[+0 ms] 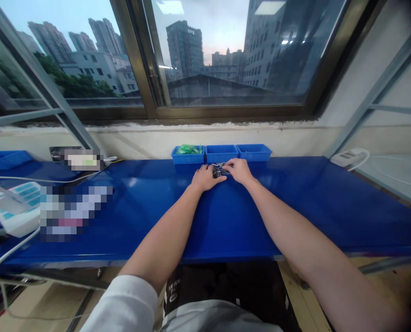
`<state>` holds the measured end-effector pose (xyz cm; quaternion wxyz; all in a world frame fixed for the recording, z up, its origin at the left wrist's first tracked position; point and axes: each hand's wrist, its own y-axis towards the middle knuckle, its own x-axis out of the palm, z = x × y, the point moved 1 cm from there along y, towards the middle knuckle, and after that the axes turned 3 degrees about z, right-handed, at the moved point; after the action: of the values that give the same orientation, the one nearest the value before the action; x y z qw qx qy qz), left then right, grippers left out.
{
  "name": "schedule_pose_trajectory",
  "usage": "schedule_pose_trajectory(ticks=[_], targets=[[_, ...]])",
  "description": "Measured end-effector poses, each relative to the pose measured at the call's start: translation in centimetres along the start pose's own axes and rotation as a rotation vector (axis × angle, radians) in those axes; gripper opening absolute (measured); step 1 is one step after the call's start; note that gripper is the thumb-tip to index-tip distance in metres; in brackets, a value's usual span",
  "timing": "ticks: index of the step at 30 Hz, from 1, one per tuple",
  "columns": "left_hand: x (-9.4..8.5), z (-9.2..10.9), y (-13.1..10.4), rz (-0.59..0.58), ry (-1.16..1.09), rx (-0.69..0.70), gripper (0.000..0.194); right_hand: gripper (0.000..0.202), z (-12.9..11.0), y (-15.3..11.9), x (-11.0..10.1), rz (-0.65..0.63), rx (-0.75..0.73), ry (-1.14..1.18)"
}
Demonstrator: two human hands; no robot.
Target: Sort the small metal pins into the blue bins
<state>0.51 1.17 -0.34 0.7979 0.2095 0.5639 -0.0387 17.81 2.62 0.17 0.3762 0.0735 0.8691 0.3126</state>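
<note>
A small assembly workshop: a long glossy blue worktop (pixel 295 207) under a window, three small blue plastic parts bins (pixel 222 153) in a row, white power strip (pixel 348 157).

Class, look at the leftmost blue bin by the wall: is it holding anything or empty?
Holding something: green items show above the rim of the leftmost blue bin.

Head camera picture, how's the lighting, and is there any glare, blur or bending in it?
Head view: dim dusk daylight from the window, where ceiling lights reflect; pale sheen on the blue table; straight frames bow toward the edges, wide-lens distortion; pixelated patches at left; the small dark item between left hand and right hand is too small to resolve.
</note>
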Motion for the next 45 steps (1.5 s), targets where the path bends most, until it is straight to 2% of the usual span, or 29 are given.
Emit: schedule_pose_trajectory(ticks=[3, 5, 7, 13, 19, 25, 29, 32, 35, 38, 40, 43, 45], targets=[[-0.1, 0.2, 0.1, 0.106, -0.050, 0.007, 0.074, 0.010, -0.4, 0.0, -0.3, 0.049, 0.007, 0.080], [-0.3, 0.4, 0.1, 0.193, -0.094, 0.028, 0.058, 0.011, -0.7, 0.0, -0.4, 0.040, 0.038, 0.155], [-0.5, 0.6, 0.2, 0.239, -0.122, 0.064, 0.051, 0.013, -1.0, -0.1, -0.5, 0.027, 0.054, 0.221], [-0.8, 1.0, 0.5, 0.252, -0.126, 0.076, 0.040, 0.014, -1.5, 0.0, -0.3, -0.019, 0.078, 0.350], [-1.1, 1.3, 0.5, 0.155, -0.197, 0.012, 0.033, 0.015, -1.2, 0.1, 0.2, -0.038, 0.104, 0.402], [-1.2, 1.3, 0.3, 0.209, -0.258, -0.019, 0.019, 0.024, -1.0, 0.1, 0.5, -0.016, 0.135, 0.477], [-1.2, 1.3, 0.3, 0.242, -0.269, -0.022, 0.013, 0.028, -1.4, -0.1, 0.4, -0.096, 0.246, 0.605], [-1.1, 1.2, 0.4, 0.255, -0.275, -0.014, 0.011, 0.030, -1.7, -0.2, 0.1, -0.143, 0.293, 0.683], [-1.0, 1.2, 0.3, 0.266, -0.276, -0.011, 0.010, 0.029, -1.7, -0.2, 0.0, -0.138, 0.314, 0.726], [-0.9, 1.2, 0.2, 0.311, -0.272, -0.032, 0.021, 0.029, -1.1, 0.1, -0.1, -0.079, 0.317, 0.707], [-0.9, 1.1, 0.2, 0.321, -0.246, -0.077, 0.032, 0.030, -0.4, 0.5, -0.3, 0.002, 0.283, 0.648], [-0.7, 0.8, 0.2, 0.296, -0.192, -0.133, 0.037, 0.033, 0.7, 0.8, -0.8, 0.120, 0.208, 0.484], [-0.6, 0.6, 0.2, 0.271, -0.164, -0.153, 0.038, 0.040, 1.3, 0.9, -1.2, 0.126, 0.183, 0.311]])
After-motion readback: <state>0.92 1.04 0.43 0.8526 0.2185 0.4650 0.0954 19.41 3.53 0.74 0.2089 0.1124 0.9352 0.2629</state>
